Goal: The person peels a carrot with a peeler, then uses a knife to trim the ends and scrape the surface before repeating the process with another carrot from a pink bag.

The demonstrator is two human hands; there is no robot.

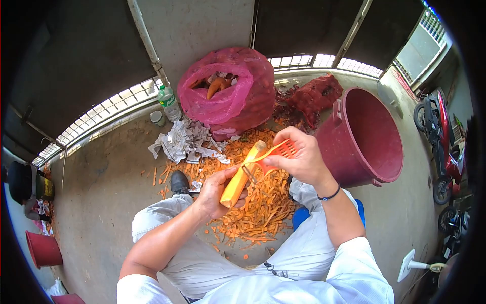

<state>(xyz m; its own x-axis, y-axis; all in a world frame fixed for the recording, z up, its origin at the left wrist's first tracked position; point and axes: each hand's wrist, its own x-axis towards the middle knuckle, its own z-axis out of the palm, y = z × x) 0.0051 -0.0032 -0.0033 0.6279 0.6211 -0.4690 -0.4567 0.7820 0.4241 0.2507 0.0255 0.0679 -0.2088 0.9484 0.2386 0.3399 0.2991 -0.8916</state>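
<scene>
My left hand (218, 193) is closed around the lower part of a carrot (237, 183). Most of the carrot is bare bright orange, with a brownish patch of skin at its upper end. In my right hand (302, 156) is an orange vegetable peeler (286, 149) with a slotted handle, its blade end lying against the carrot's side. Beneath both hands a heap of carrot peelings (258, 213) covers the floor between my feet. Behind it stands a pink mesh sack (248, 86), its mouth open on unpeeled carrots (217, 87).
A large maroon bucket (349, 147) stands at my right, beside a crumpled red mesh sack (319, 96). Crumpled paper (185, 139), a plastic bottle (169, 104) and a white cup (157, 118) are at the left of the pink sack. Motorcycles (440, 137) are parked far right.
</scene>
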